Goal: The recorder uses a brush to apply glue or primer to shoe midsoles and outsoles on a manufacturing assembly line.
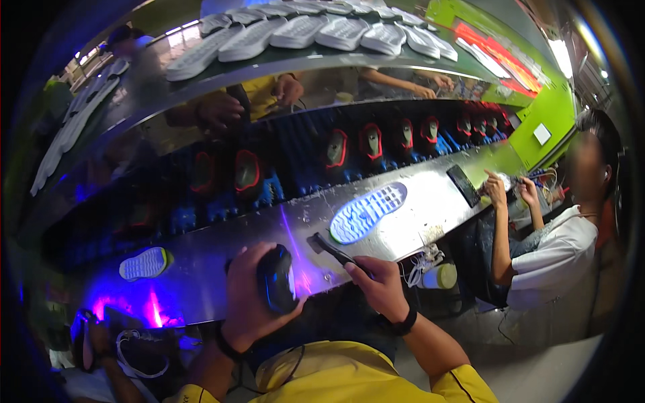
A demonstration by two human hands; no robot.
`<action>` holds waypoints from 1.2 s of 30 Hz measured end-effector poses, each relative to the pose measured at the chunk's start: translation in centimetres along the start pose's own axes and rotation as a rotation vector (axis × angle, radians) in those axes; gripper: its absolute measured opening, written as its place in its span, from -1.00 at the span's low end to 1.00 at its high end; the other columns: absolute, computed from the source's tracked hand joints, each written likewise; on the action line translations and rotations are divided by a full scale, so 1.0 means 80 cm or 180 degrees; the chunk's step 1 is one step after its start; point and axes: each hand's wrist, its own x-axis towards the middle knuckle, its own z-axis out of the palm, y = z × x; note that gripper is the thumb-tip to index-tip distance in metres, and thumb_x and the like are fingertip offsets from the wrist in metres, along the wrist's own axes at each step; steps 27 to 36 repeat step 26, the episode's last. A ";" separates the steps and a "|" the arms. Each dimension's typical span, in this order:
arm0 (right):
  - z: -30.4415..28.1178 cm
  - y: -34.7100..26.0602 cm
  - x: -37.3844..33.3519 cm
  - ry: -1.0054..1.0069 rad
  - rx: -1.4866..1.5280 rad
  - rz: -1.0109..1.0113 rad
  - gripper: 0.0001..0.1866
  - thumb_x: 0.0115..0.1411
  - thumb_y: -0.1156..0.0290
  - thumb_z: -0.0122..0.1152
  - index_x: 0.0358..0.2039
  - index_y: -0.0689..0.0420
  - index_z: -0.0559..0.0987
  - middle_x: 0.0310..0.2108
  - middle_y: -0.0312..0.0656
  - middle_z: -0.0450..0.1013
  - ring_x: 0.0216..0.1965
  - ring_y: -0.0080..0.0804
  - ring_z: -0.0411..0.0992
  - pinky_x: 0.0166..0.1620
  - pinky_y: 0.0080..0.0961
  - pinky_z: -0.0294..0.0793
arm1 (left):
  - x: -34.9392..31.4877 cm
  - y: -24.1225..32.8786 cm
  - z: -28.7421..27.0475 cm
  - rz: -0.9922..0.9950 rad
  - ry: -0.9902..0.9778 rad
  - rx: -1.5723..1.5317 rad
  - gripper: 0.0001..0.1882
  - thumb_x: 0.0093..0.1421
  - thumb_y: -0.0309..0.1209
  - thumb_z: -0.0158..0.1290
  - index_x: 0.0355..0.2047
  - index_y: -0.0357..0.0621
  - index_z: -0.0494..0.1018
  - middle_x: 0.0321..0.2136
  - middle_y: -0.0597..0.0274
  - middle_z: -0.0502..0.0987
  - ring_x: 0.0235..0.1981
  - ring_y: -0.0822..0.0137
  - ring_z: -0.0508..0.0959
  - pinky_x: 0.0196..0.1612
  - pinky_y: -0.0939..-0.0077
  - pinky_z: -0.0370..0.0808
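Note:
My left hand [243, 299] is wrapped round a dark shoe [274, 279], held just above the near edge of the metal bench. A pale strip shows along the shoe's right side; much of the rest is dark or covered by my fingers. In my right hand [384, 287] is a brush [329, 248] with a black handle, its bristled head pointing left and away from me. Just beyond the brush head lies a pale shoe sole [368, 213] with a ridged pattern. Another pale sole [146, 263] lies farther left on the bench under violet light.
Behind the metal bench [430, 195] runs a row of dark shoes [336, 148] with red rims. White soles [295, 33] line the shelf above. At right a co-worker [551, 248] sits near a dark flat device [463, 186]. Another person's hand [97, 336] holds a shoe at lower left.

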 end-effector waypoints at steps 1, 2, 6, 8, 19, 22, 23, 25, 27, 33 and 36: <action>0.004 0.003 0.000 -0.0094 0.0019 0.0086 -0.70 0.36 0.27 0.37 -0.18 0.31 0.72 -0.60 -0.24 0.49 -0.51 -0.65 0.35 -0.42 -0.50 0.34 | -0.008 0.008 -0.001 0.0232 -0.0056 0.0306 0.06 -0.14 -0.19 0.57 0.33 -0.18 0.26 0.21 -0.03 0.43 0.25 -0.08 0.47 0.37 -0.12 0.34; 0.009 0.010 -0.001 -0.0192 0.0054 0.0160 -0.69 0.36 0.26 0.36 -0.19 0.31 0.72 -0.60 -0.24 0.49 -0.51 -0.64 0.35 -0.43 -0.49 0.33 | -0.021 0.011 0.001 0.0450 -0.0099 0.0625 0.06 -0.11 -0.21 0.56 0.35 -0.17 0.24 0.22 -0.03 0.41 0.26 -0.07 0.46 0.36 -0.17 0.34; 0.032 0.033 0.000 -0.0382 0.0142 0.0377 -0.68 0.37 0.24 0.34 -0.21 0.31 0.72 -0.63 -0.22 0.46 -0.55 -0.61 0.34 -0.45 -0.46 0.32 | -0.082 -0.002 0.018 0.0640 0.0154 0.0773 -0.05 0.02 -0.08 0.48 0.29 -0.12 0.21 0.15 -0.02 0.46 0.21 -0.11 0.50 0.38 -0.35 0.26; 0.047 0.041 0.001 -0.0285 0.0069 0.0348 -0.68 0.37 0.24 0.33 -0.22 0.30 0.72 -0.64 -0.20 0.44 -0.56 -0.61 0.34 -0.45 -0.45 0.32 | -0.105 -0.006 0.019 0.0607 0.0118 0.0816 -0.08 0.03 -0.11 0.49 0.25 -0.10 0.20 0.11 -0.03 0.48 0.19 -0.12 0.52 0.39 -0.46 0.23; 0.084 0.059 -0.022 -0.0605 0.0410 0.0386 -0.68 0.45 0.27 0.28 -0.14 0.33 0.72 -0.58 -0.33 0.44 -0.50 -0.66 0.28 -0.43 -0.52 0.30 | -0.151 -0.026 0.032 0.0516 0.0324 0.0860 -0.08 0.04 -0.15 0.48 0.25 -0.10 0.16 0.13 -0.05 0.41 0.25 -0.12 0.44 0.42 -0.54 0.17; 0.077 0.058 -0.036 -0.0822 0.0671 0.0653 -0.67 0.47 0.26 0.27 -0.13 0.33 0.72 -0.55 -0.39 0.44 -0.47 -0.68 0.27 -0.42 -0.56 0.28 | -0.152 -0.027 0.036 0.0533 0.0389 0.0887 -0.06 0.05 -0.14 0.47 0.27 -0.12 0.14 0.14 -0.06 0.41 0.26 -0.13 0.44 0.42 -0.56 0.17; 0.074 0.051 -0.040 -0.0895 0.0733 0.0795 -0.66 0.47 0.25 0.28 -0.13 0.33 0.72 -0.54 -0.39 0.45 -0.47 -0.68 0.27 -0.41 -0.57 0.27 | -0.153 -0.027 0.036 0.0549 0.0393 0.0895 -0.06 0.05 -0.14 0.47 0.28 -0.12 0.14 0.15 -0.06 0.40 0.26 -0.13 0.43 0.42 -0.56 0.16; 0.068 0.047 -0.048 -0.1064 0.0880 0.0954 -0.67 0.47 0.24 0.28 -0.12 0.32 0.73 -0.54 -0.39 0.45 -0.47 -0.68 0.27 -0.40 -0.58 0.27 | -0.155 -0.029 0.037 0.0580 0.0400 0.0914 -0.05 0.05 -0.13 0.47 0.29 -0.13 0.14 0.16 -0.06 0.39 0.27 -0.13 0.42 0.42 -0.57 0.15; 0.065 0.048 -0.052 -0.1159 0.0967 0.0975 -0.68 0.47 0.24 0.28 -0.11 0.30 0.73 -0.54 -0.38 0.44 -0.46 -0.68 0.27 -0.40 -0.58 0.28 | -0.157 -0.027 0.036 0.0578 0.0376 0.0911 -0.05 0.05 -0.13 0.47 0.29 -0.13 0.14 0.16 -0.06 0.39 0.27 -0.13 0.42 0.42 -0.57 0.15; 0.065 0.048 -0.052 -0.1159 0.0967 0.0975 -0.68 0.47 0.24 0.28 -0.11 0.30 0.73 -0.54 -0.38 0.44 -0.46 -0.68 0.27 -0.40 -0.58 0.28 | -0.157 -0.027 0.036 0.0578 0.0376 0.0911 -0.05 0.05 -0.13 0.47 0.29 -0.13 0.14 0.16 -0.06 0.39 0.27 -0.13 0.42 0.42 -0.57 0.15; 0.065 0.048 -0.052 -0.1159 0.0967 0.0975 -0.68 0.47 0.24 0.28 -0.11 0.30 0.73 -0.54 -0.38 0.44 -0.46 -0.68 0.27 -0.40 -0.58 0.28 | -0.157 -0.027 0.036 0.0578 0.0376 0.0911 -0.05 0.05 -0.13 0.47 0.29 -0.13 0.14 0.16 -0.06 0.39 0.27 -0.13 0.42 0.42 -0.57 0.15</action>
